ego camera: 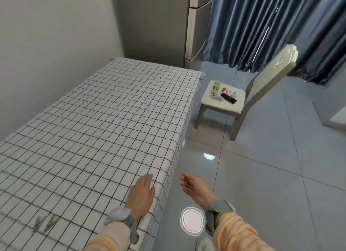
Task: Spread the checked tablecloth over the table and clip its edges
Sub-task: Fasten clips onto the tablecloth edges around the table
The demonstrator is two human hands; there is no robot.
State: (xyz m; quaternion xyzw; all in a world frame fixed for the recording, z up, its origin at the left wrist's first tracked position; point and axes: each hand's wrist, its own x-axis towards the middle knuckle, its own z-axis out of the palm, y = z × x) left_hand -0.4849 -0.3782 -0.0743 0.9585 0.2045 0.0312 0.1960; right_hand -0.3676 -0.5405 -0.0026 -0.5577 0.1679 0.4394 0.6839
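The white tablecloth (104, 123) with a black check lies spread over the long table and hangs down its right side. My left hand (143, 195) rests flat on the cloth, palm down with fingers together, close to the right edge. My right hand (194, 188) hovers just off that edge, over the floor, with its fingers loosely curled. A thin pale sliver shows at its fingertips, and whether it holds anything is unclear. Two grey clips (45, 223) lie side by side on the cloth at the near left.
The table's left side runs along a grey wall (56, 35). A cream chair (241, 100) to the right carries a phone, a jar and small items. A fridge (192, 25) and blue curtains (271, 25) stand behind. The glossy tiled floor (262, 175) lies to the right.
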